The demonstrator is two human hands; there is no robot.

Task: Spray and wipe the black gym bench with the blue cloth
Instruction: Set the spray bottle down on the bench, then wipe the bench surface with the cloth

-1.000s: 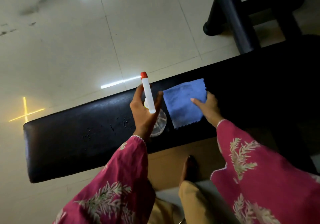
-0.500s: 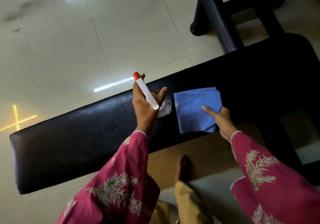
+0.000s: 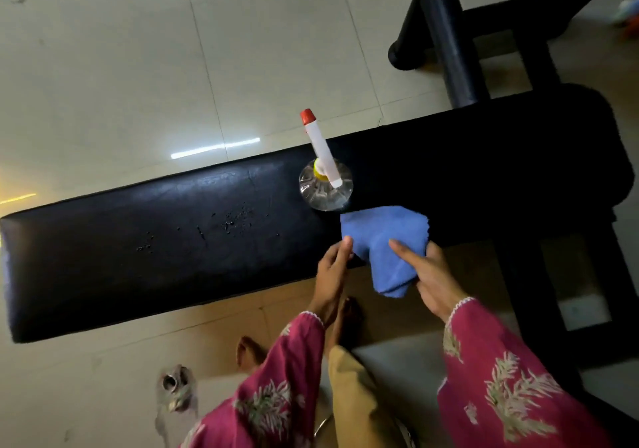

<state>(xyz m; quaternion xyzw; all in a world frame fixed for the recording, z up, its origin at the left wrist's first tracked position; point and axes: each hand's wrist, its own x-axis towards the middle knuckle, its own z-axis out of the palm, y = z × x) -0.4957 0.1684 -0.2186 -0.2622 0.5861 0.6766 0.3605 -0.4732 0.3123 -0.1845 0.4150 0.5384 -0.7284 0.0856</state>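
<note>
Right grip (image 3: 434, 274) now gathers the cloth (image 3: 383, 240) at the surface's (image 3: 138, 240) near edge; left grip (image 3: 330, 271), released, has let go of the bottle (image 3: 325, 184), which stands upright. Spraying looks finished; wiping should follow.

The black padded surface (image 3: 173, 240) runs across a pale tiled floor (image 3: 121, 67). A clear spray bottle (image 3: 325, 184) stands upright on it, just beyond the left hand (image 3: 332, 274). A blue cloth (image 3: 383, 236) lies crumpled at the near edge, between both hands, partly overhanging.
</note>
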